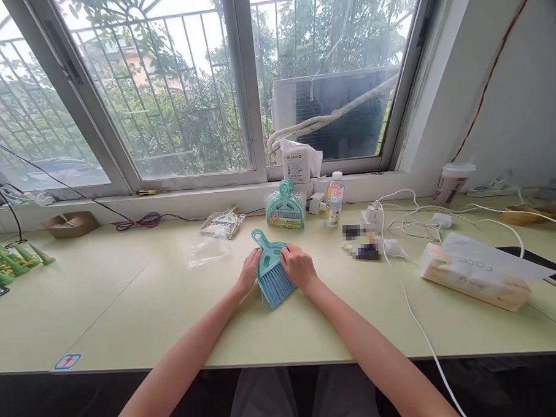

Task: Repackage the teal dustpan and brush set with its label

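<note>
In the middle of the frame we hold a teal brush and dustpan set (271, 258) over the pale green table (140, 325), its looped handle toward the upper left and its blue bristles pointing down toward the table's near edge. Our left hand (249, 271) grips the set along its left side, and our right hand (299, 266) closes on its right side, fingers curled over the edge of the dustpan. Just beyond it, near the window sill, stands a stack of similar sets (285, 207) with a green and yellow label, a drink bottle (335, 200) to its right and a tissue pack (298, 161) behind it. Left of the stack lies a packaged set (222, 223), with a clear plastic bag (209, 251) just below it; the film is so sheer that we cannot quite tell where it ends. At the right of the frame we see a long tissue package (474, 277) with a white sheet across its top, and white cables (414, 212) loop nearby. An open cardboard box (71, 225) sits at the left, near the wall.
</note>
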